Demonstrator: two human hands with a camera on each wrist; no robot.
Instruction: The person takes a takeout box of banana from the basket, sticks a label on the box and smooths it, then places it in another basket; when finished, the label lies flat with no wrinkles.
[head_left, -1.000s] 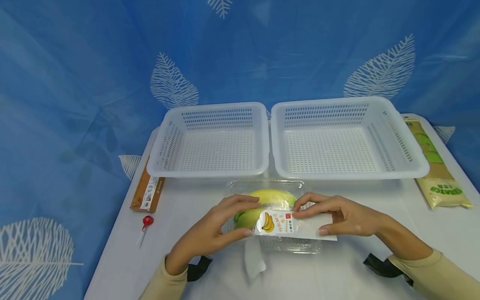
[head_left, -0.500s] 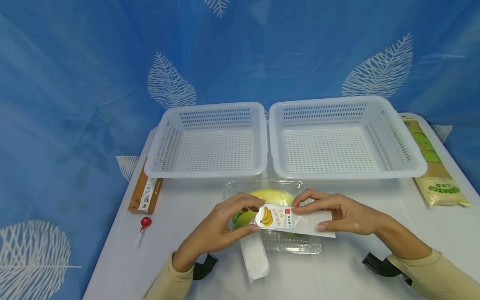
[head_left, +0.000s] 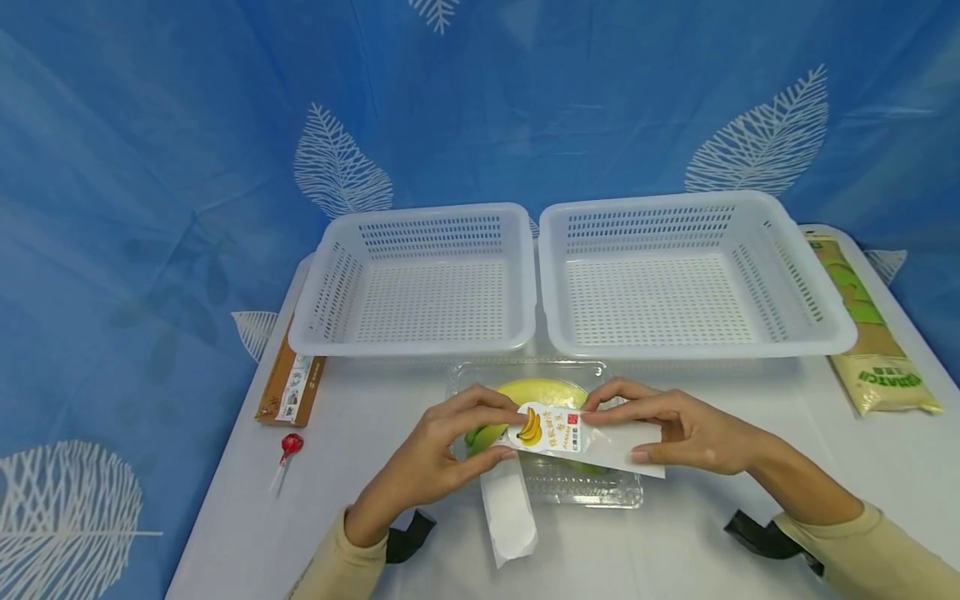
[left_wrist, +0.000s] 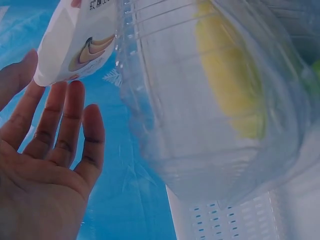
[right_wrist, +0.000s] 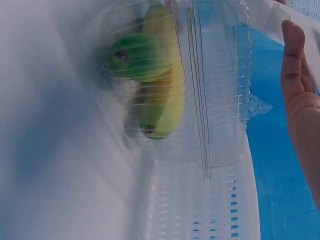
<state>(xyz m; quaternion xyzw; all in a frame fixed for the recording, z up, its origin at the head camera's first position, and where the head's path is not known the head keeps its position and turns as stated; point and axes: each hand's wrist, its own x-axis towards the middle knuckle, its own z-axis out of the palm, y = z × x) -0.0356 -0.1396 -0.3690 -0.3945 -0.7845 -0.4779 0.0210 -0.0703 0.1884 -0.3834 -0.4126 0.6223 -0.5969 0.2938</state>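
Observation:
A white paper label (head_left: 555, 429) with printed bananas and lettering is held slantwise over a clear plastic clamshell box (head_left: 621, 493). My left hand (head_left: 431, 458) pinches the label's left end between thumb and fingers. Farther right, my right hand (head_left: 686, 433) grips the label with the thumb below and fingers on top. A white paper strip (head_left: 510, 512) hangs from under the left end toward me. Yellow and green fruit (right_wrist: 167, 107) lies inside the box. In the left wrist view, the label (left_wrist: 80, 50) meets my fingertips.
Two white perforated baskets (head_left: 415, 348) (head_left: 697, 350) stand side by side behind the box. A brown carton (head_left: 303, 392) and a red lollipop (head_left: 291, 444) lie at left. A tan-and-green packet (head_left: 885, 375) lies at the right edge. A blue curtain (head_left: 480, 100) hangs behind.
My left hand has come in to the label's left end and taken hold of it. The hanging strip has turned flatter toward me. The right hand has barely moved.

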